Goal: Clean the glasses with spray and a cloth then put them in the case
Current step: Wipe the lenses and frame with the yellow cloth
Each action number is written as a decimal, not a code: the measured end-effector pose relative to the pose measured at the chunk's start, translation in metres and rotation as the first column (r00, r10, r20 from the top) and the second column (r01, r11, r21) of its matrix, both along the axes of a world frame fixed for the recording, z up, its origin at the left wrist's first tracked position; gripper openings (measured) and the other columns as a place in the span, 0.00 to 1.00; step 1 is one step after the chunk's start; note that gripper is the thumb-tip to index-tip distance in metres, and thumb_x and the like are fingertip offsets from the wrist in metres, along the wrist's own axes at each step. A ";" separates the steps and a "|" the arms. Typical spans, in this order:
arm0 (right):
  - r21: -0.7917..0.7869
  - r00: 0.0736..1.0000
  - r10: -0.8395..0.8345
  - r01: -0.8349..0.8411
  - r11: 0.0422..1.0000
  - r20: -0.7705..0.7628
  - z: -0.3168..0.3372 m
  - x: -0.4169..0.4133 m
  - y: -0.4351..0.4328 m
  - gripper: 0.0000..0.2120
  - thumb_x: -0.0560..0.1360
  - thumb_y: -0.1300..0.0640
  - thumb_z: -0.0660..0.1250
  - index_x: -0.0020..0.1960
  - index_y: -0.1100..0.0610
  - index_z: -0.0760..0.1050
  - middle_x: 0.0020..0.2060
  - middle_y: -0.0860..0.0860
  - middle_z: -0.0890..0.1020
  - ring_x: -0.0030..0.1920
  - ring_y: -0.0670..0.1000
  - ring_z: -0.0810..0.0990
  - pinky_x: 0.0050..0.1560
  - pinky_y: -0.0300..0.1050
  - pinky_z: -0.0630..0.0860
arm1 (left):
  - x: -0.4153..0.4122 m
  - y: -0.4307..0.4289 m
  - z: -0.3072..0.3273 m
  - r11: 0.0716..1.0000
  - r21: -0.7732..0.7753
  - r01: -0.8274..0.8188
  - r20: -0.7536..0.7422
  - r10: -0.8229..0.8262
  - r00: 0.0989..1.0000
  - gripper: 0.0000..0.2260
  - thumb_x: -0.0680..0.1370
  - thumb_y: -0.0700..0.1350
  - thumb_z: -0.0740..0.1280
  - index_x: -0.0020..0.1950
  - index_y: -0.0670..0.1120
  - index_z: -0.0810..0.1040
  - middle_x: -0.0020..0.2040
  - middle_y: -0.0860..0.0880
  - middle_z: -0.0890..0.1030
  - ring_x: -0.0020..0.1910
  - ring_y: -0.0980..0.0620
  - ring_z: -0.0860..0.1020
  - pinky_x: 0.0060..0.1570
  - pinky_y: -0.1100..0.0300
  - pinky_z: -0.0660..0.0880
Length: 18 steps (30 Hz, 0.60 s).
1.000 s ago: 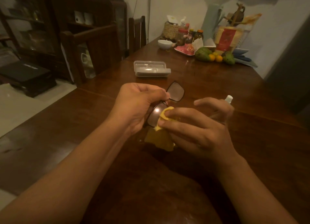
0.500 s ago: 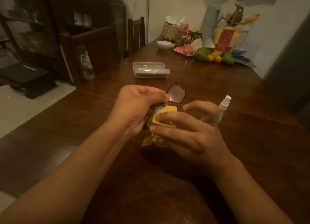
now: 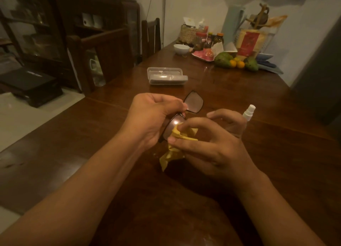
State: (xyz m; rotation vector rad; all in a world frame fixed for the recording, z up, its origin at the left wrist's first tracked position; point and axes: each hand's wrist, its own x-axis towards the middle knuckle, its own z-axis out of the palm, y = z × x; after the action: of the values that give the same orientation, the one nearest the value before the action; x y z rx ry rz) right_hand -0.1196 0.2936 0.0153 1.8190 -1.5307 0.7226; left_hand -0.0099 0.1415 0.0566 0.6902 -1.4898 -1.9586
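Head view. Glasses (image 3: 193,102) are held off the table (image 3: 258,91), between both hands, roughly centre of view. Left hand (image 3: 155,116) is curled over the frame at about the bridge and the near lens rim, so the grip is closed on the glasses. Right hand (image 3: 212,144) pinches a yellow cloth (image 3: 181,134) between thumb and fingers against the near lens, and the loose tail of the cloth hangs toward the table. Long axis of the frame runs diagonally, with the near lens low and toward the person and the far lens up, away and slightly right. The far lens is fully exposed, beyond the left hand's fingertips and untouched by the cloth. Judgement: the next wipe turns on shifting the cloth outward along that axis, and the right hand is the nearer one for it. Lenses are dark-tinted in a thin dark rim, and the near one shows a bright glare spot. Temples are not visible. Spray bottle (image 3: 249,113) stands upright just behind the right hand. Case (image 3: 167,78), clear plastic and apparently open, lies well beyond both hands, more on the left hand's side.
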 end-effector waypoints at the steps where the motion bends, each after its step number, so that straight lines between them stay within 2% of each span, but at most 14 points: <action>1: -0.006 1.000 0.009 -0.009 1.000 0.007 0.001 -0.003 0.002 0.13 0.79 0.45 0.69 0.64 0.40 0.78 0.59 0.46 0.81 0.65 0.57 0.66 0.49 0.64 0.70 | 0.000 0.000 0.000 1.000 -0.007 -0.005 0.000 0.005 1.000 0.03 0.69 0.36 0.78 0.40 0.41 0.87 0.39 0.43 0.87 0.38 0.48 0.86 0.33 0.57 0.80; 7: -0.024 1.000 0.009 -0.008 1.000 0.006 0.001 -0.004 0.003 0.14 0.78 0.49 0.72 0.63 0.43 0.80 0.60 0.45 0.82 0.63 0.57 0.70 0.54 0.57 0.66 | 0.002 -0.003 0.000 0.999 -0.033 0.031 -0.001 -0.031 1.000 0.05 0.67 0.39 0.79 0.41 0.43 0.87 0.39 0.43 0.87 0.37 0.49 0.86 0.32 0.59 0.79; 11: -0.080 0.999 -0.050 0.048 0.996 -0.020 0.005 -0.006 0.004 0.11 0.80 0.50 0.70 0.62 0.48 0.82 0.60 0.44 0.83 0.58 0.58 0.78 0.57 0.53 0.66 | 0.004 -0.006 -0.001 0.980 -0.019 0.196 0.056 -0.195 0.979 0.13 0.61 0.41 0.80 0.45 0.46 0.88 0.44 0.44 0.88 0.42 0.50 0.87 0.36 0.61 0.80; 14: -0.105 0.998 -0.057 0.053 0.993 -0.034 0.005 -0.005 0.005 0.11 0.80 0.51 0.70 0.62 0.48 0.83 0.58 0.43 0.84 0.58 0.57 0.78 0.56 0.55 0.69 | 0.005 -0.006 -0.003 0.959 -0.024 0.284 0.100 -0.280 0.955 0.18 0.58 0.41 0.81 0.47 0.49 0.88 0.47 0.45 0.88 0.46 0.50 0.86 0.40 0.58 0.80; 18: -0.122 1.000 -0.022 0.023 0.992 0.014 0.004 -0.006 0.004 0.09 0.80 0.54 0.70 0.59 0.52 0.83 0.54 0.45 0.85 0.56 0.58 0.79 0.59 0.47 0.66 | 0.006 -0.005 0.000 0.968 -0.062 0.243 0.080 -0.237 0.968 0.18 0.56 0.40 0.79 0.45 0.47 0.88 0.43 0.43 0.88 0.40 0.51 0.87 0.34 0.62 0.79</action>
State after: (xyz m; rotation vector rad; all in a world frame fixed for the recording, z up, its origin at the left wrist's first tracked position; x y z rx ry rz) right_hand -0.1254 0.2977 0.0195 1.7076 -1.4795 0.8006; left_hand -0.0042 0.1364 0.0562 0.5766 -1.7488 -2.0641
